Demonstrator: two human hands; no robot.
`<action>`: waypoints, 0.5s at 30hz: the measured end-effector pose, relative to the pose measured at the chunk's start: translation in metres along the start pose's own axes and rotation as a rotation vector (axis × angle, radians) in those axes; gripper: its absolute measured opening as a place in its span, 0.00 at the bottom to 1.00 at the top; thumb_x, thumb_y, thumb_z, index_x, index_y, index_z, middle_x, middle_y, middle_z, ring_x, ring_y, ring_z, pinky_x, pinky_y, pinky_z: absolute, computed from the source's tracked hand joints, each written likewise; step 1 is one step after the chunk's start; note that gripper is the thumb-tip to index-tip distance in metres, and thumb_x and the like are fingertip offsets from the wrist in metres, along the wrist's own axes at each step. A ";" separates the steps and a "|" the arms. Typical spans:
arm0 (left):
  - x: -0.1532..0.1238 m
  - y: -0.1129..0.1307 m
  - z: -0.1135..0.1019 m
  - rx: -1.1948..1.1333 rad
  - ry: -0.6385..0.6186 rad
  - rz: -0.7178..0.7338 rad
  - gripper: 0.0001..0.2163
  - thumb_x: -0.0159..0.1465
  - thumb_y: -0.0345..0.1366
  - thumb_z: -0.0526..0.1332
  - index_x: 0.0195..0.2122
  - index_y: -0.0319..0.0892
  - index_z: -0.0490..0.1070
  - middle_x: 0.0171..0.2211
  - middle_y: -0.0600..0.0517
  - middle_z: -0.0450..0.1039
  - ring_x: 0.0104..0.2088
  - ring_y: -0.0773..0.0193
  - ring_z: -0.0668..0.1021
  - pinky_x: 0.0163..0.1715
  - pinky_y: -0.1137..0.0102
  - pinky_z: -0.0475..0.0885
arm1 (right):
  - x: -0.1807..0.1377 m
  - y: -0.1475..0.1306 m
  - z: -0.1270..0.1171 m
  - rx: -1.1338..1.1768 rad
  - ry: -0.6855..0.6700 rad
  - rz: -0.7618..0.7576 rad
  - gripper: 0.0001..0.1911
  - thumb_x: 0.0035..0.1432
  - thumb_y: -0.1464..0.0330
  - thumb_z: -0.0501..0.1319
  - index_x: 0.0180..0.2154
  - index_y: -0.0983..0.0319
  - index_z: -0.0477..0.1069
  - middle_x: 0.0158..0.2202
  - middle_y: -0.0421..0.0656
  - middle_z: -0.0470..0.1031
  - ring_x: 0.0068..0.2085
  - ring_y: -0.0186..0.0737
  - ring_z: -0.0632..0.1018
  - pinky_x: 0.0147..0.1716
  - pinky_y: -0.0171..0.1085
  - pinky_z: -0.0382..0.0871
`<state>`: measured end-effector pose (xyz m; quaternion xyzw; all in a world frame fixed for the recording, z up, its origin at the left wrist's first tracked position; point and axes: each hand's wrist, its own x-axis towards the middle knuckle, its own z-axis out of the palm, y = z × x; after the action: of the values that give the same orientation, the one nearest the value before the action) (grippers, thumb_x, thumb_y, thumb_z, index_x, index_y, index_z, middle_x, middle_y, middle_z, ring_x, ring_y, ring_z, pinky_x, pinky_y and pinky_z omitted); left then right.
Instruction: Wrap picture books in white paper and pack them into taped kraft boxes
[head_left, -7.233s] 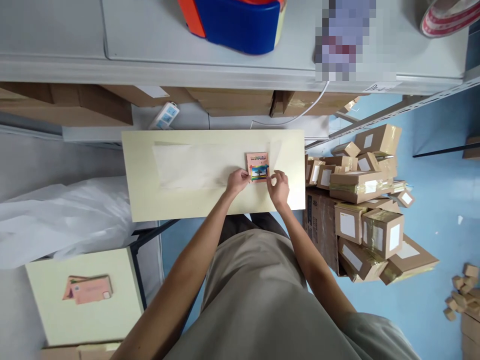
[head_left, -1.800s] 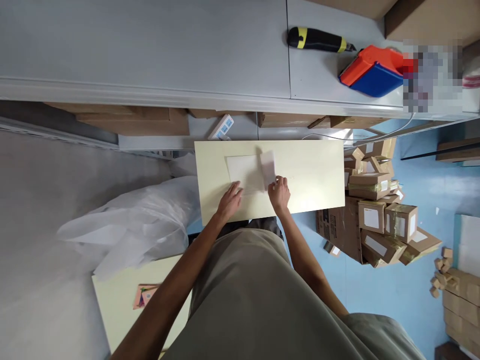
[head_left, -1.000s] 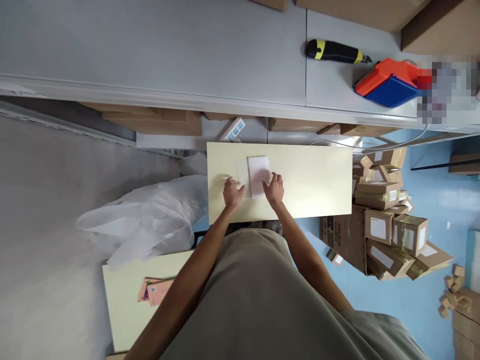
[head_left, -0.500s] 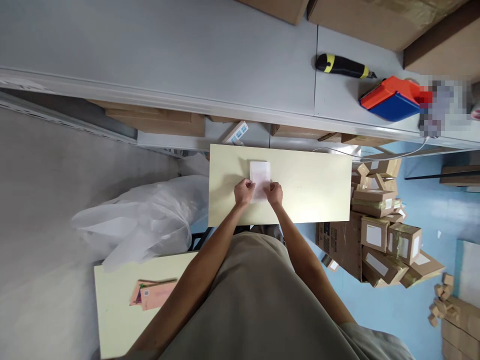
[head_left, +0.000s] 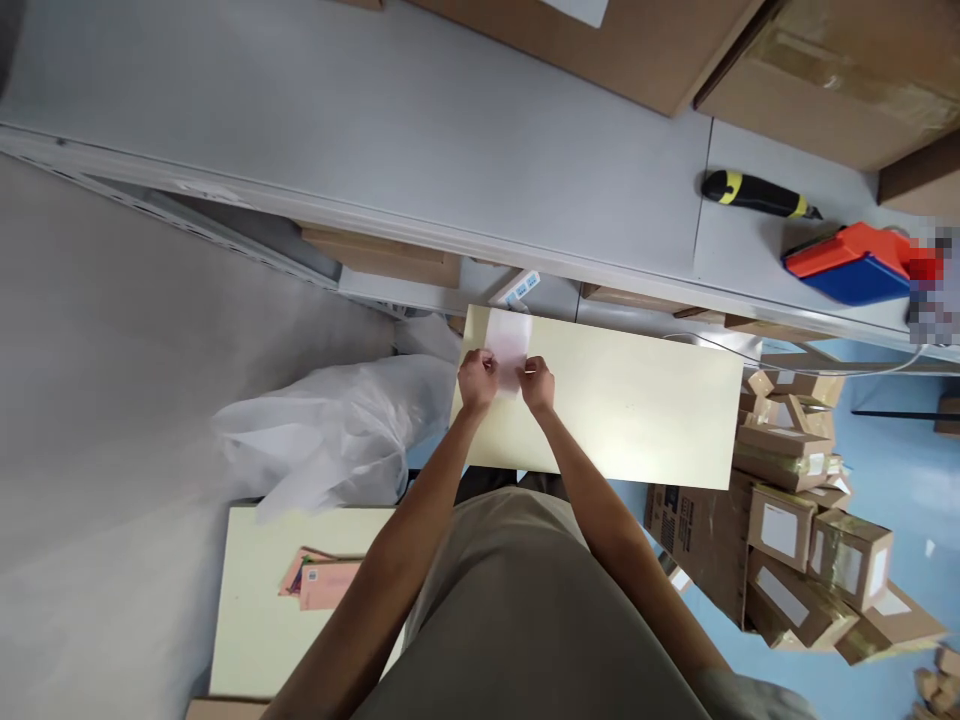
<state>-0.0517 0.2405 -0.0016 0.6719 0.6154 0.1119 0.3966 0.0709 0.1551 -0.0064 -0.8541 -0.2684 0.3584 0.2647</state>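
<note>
A flat, pinkish-white rectangular packet (head_left: 508, 345) lies near the left end of the pale yellow tabletop (head_left: 630, 400); its exact kind is not clear. My left hand (head_left: 478, 380) is closed on the packet's left edge, with thumb and fingers pinched together. On the opposite edge, my right hand (head_left: 537, 384) is closed in the same way. Both hands rest low, close to the tabletop, and the packet's far end sticks out beyond them.
Along the far side runs a grey shelf (head_left: 420, 170) with large cartons, a black-and-yellow cutter (head_left: 757, 194) and a red-and-blue tape dispenser (head_left: 851, 262). A translucent plastic bag (head_left: 337, 430) lies left. Several taped boxes (head_left: 780, 525) are piled right. Pink envelopes (head_left: 330, 584) lie on a second table.
Both hands and the packet have moved left along the tabletop, close to its left end. The camera view has shifted and tilted a little.
</note>
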 end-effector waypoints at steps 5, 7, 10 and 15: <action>0.024 -0.013 -0.006 0.065 -0.130 -0.077 0.13 0.62 0.26 0.65 0.48 0.45 0.76 0.42 0.47 0.82 0.46 0.55 0.84 0.56 0.61 0.77 | 0.013 -0.022 0.023 -0.237 -0.027 -0.051 0.10 0.70 0.71 0.57 0.48 0.59 0.76 0.52 0.52 0.80 0.45 0.48 0.83 0.49 0.44 0.77; 0.026 -0.016 -0.004 0.061 -0.184 -0.070 0.18 0.59 0.26 0.68 0.51 0.43 0.75 0.44 0.46 0.81 0.51 0.52 0.83 0.60 0.58 0.77 | 0.010 -0.024 0.026 -0.298 -0.028 -0.063 0.14 0.70 0.72 0.56 0.52 0.60 0.77 0.55 0.55 0.78 0.49 0.51 0.82 0.50 0.45 0.77; 0.017 -0.019 -0.003 0.013 -0.186 -0.019 0.21 0.59 0.26 0.69 0.54 0.40 0.75 0.50 0.41 0.81 0.59 0.48 0.81 0.65 0.55 0.74 | -0.002 -0.022 0.026 -0.361 -0.009 -0.107 0.19 0.71 0.72 0.58 0.60 0.61 0.74 0.60 0.57 0.76 0.57 0.54 0.79 0.54 0.47 0.77; -0.039 -0.034 -0.014 -0.131 -0.180 0.033 0.19 0.66 0.28 0.65 0.59 0.40 0.75 0.60 0.39 0.79 0.60 0.52 0.82 0.63 0.58 0.78 | -0.042 -0.011 0.012 -0.387 0.005 -0.268 0.19 0.73 0.70 0.57 0.61 0.63 0.74 0.60 0.56 0.77 0.60 0.53 0.79 0.60 0.48 0.73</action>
<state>-0.0941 0.2082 -0.0021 0.6617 0.5577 0.0976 0.4915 0.0338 0.1392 0.0135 -0.8466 -0.4424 0.2597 0.1420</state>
